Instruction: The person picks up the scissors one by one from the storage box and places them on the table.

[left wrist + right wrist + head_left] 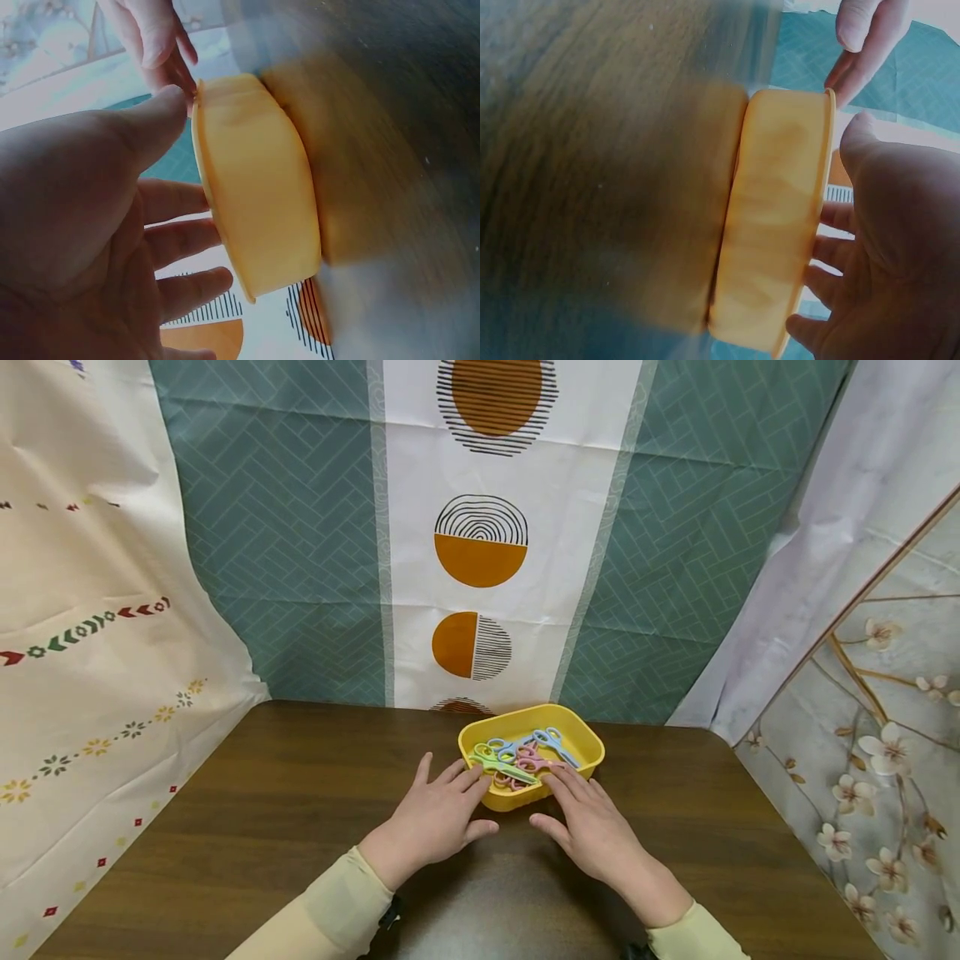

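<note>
A yellow plastic basket (504, 802) stands on the table, tilted slightly in its heading. Inside lie several small scissors: green scissors (512, 769) at the front left, blue scissors (558, 748) toward the back, and pink scissors (529, 762) among them. My left hand (433, 820) reaches to the basket's front left, fingers extended at the rim and thumb apart. On the front right, my right hand (600, 833) has its extended fingers over the rim. Both wrist views show the basket's side wall (259, 180) with relaxed fingers behind its rim; whether they touch the scissors is unclear.
The dark brown wooden table (315, 793) extends around the basket. A green and white patterned curtain (315, 552) hangs behind its far edge. Cream patterned cloth (97, 635) hangs on the left, and a floral cloth (877, 760) on the right.
</note>
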Tool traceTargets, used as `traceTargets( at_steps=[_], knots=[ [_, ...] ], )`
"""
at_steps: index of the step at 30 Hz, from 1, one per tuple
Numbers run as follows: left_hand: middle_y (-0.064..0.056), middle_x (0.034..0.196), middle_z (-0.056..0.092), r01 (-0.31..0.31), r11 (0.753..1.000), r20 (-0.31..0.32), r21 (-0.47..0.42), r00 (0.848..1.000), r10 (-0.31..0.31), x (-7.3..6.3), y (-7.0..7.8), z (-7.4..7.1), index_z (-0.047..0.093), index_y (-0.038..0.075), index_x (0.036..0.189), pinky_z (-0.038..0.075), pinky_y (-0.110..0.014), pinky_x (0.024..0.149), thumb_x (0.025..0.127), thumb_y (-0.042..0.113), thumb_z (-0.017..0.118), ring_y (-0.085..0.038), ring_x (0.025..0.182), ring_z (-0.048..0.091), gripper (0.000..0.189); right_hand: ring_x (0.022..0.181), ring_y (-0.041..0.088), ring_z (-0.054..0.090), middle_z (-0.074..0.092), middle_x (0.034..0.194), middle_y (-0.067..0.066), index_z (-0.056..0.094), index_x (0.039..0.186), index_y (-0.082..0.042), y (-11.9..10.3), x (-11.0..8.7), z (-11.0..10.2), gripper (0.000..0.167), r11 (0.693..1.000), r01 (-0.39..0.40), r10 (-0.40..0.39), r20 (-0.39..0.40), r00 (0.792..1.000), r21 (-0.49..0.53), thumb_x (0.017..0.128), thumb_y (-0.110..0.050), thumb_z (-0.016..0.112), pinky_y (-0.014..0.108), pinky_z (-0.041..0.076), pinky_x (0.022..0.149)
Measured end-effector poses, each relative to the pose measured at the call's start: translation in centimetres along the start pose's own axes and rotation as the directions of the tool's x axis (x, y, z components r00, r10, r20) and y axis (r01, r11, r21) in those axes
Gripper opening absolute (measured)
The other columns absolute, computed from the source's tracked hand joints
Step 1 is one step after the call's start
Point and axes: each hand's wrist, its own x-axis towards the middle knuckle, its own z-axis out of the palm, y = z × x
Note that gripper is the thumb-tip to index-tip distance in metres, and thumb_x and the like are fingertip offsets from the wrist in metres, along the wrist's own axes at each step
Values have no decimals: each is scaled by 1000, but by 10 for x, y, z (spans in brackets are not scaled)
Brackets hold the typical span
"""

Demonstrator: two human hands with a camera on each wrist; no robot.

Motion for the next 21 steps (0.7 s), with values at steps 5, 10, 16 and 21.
traceTargets(
  at_steps=[5, 10, 16, 21],
  knots=[
    [-11, 165, 55, 51, 999, -60, -1, 997, -51, 8, -6, -1, 62, 13, 157, 25, -74, 125, 108, 62, 61, -37, 154, 48, 69, 153, 43, 46, 51, 163, 22, 59, 155, -2, -1, 1, 6, 66, 1000, -3, 2, -103, 995, -13, 106, -44, 74, 66, 38, 121],
    [-15, 168, 49, 131, 991, -134, -28, 982, -133, 25, -17, 3, 59, 11, 160, 30, -73, 123, 108, 58, 63, -42, 155, 46, 70, 128, 45, 62, 60, 145, 24, 64, 153, -9, -8, 2, 11, 67, 995, -39, 12, -274, 962, -95, 101, -49, 79, 63, 54, 104],
    [-21, 168, 47, 190, 979, -94, -77, 976, -197, 40, -29, 10, 56, 8, 160, 28, -74, 123, 109, 57, 63, -45, 157, 41, 71, 116, 46, 67, 58, 144, 28, 70, 148, -9, -17, 1, 16, 61, 993, -27, -6, -274, 962, -115, 100, -47, 80, 63, 57, 96],
    [-20, 164, 53, 199, 975, -78, -99, 975, -207, 45, -33, 12, 56, 8, 158, 27, -75, 123, 110, 56, 63, -46, 156, 43, 69, 119, 47, 67, 56, 146, 28, 72, 144, -8, -17, -2, 16, 58, 994, -22, -7, -263, 965, -109, 101, -46, 80, 63, 55, 102]
  ],
)
